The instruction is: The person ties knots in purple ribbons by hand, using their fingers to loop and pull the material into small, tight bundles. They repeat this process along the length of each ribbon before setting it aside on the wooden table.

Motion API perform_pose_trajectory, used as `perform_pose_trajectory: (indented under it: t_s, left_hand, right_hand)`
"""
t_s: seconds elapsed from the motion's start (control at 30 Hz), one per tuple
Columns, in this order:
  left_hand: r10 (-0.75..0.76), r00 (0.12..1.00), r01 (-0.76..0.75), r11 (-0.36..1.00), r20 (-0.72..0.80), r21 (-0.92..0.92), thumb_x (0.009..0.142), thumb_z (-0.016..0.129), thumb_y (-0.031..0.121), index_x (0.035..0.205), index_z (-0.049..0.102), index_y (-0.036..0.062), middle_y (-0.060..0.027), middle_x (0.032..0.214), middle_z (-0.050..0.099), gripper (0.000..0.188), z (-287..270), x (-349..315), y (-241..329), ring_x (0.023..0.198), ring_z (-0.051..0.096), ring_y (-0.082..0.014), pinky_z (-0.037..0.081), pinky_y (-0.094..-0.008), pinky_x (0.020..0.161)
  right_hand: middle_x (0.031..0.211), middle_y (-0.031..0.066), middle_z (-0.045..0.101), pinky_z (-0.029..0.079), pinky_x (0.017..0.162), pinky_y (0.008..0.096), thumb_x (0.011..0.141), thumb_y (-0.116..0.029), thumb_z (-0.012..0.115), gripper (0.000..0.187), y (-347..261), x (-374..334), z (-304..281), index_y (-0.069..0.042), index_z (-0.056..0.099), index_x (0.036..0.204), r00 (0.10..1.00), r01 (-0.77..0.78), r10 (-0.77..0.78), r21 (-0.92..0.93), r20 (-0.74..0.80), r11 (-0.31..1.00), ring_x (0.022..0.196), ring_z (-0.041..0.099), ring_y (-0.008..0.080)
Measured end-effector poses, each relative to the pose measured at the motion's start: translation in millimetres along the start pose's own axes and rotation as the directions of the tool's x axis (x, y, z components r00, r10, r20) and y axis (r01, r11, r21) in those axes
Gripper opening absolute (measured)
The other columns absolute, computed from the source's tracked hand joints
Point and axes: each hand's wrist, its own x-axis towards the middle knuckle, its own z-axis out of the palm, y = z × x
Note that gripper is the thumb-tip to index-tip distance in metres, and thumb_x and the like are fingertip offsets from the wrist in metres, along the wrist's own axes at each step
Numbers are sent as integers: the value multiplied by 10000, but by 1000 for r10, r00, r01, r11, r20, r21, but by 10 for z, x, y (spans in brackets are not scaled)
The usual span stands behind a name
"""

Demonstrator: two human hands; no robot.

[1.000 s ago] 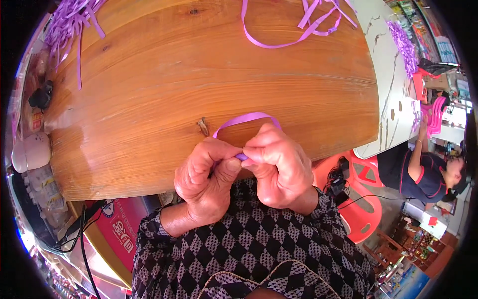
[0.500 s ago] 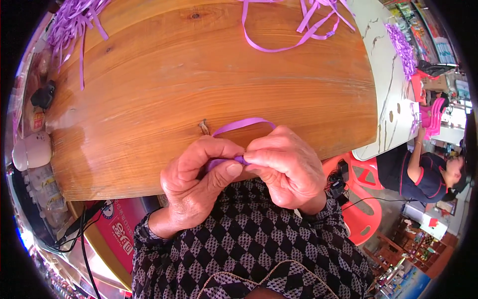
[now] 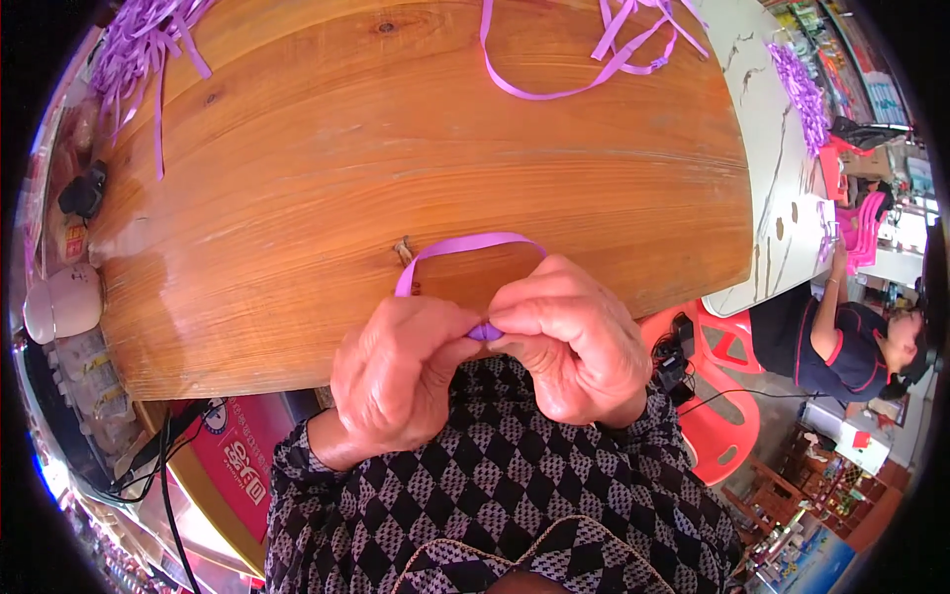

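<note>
Between my two hands, just over the near edge of the wooden table (image 3: pixel 416 188), is a purple ribbon (image 3: pixel 475 241). It arches from one hand to the other as a loop. A small purple knot or fold (image 3: pixel 484 332) shows between the fingertips. My left hand (image 3: pixel 401 371) pinches it on one side; my right hand (image 3: pixel 569 342) pinches it on the other. Both sets of fingers are closed, and the ribbon's ends are hidden in them.
Loose purple ribbons lie at the far right (image 3: pixel 554 96) and in a heap at the far left (image 3: pixel 148 49). A marble-patterned table (image 3: pixel 767 178) adjoins on the right, with red stools (image 3: pixel 717 426) below it. Another person (image 3: pixel 841 342) sits there. Cables hang at the lower left.
My left hand has turned over and its thumb now tucks in beside the knot. The ribbon loop stands wider, and more of the purple knot shows between the fingertips.
</note>
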Motion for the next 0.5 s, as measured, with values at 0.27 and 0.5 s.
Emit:
perform_pose_trajectory:
  t_s: [0.27,0.5]
  left_hand:
    - [312,947,-303,947,-72,109,546,626,-87,875,591,-70,-151,744,590,331,30,-22,-95,578,594,-236,461,-286,452]
    - [252,968,-252,968,9,16,571,618,-91,865,590,-55,-135,744,590,297,47,-36,-117,571,585,-227,460,-287,452]
  right_hand:
    - [782,145,601,410,449,284,668,62,700,244,-24,-101,41,33,564,870,998,66,-67,-61,-8,996,535,527,211]
    - [768,148,588,399,443,296,690,79,676,221,12,-126,41,40,547,864,999,30,-32,49,26,998,516,503,214]
